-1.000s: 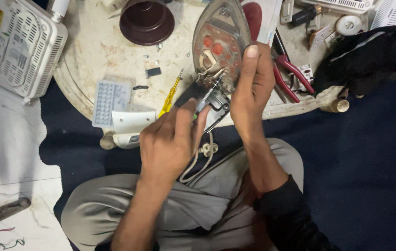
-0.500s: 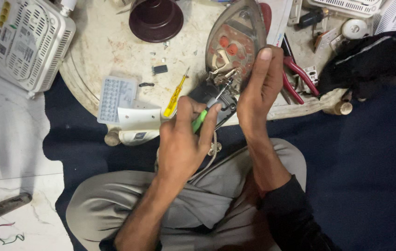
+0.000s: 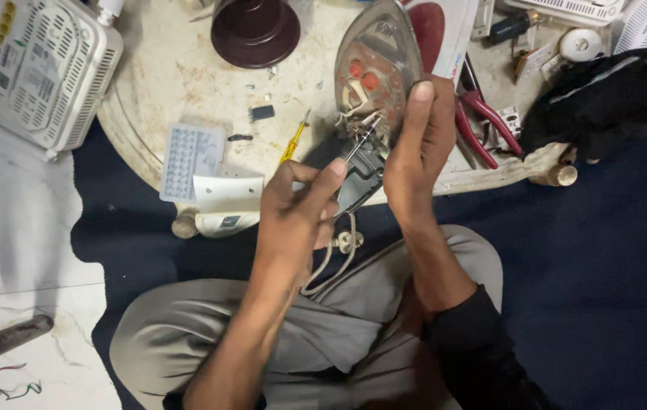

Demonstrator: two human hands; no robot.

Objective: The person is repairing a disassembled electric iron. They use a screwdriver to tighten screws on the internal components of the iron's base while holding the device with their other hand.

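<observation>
Head view showed the left hand (image 3: 293, 212) with fingers pinched on a thin metal screwdriver (image 3: 359, 143), its tip inside the opened teardrop-shaped clothes iron (image 3: 376, 68), which the right hand (image 3: 418, 144) gripped upright on the round pale worktop (image 3: 171, 83).

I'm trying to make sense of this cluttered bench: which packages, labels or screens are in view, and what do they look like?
Blister pack: bench's near edge, left of the hands; pale blue rectangle, rows of small bumps.
White card: beside it, overlapping its corner; blank.
White vented box: far left; coloured stickers along its edge.
No screens.
</observation>
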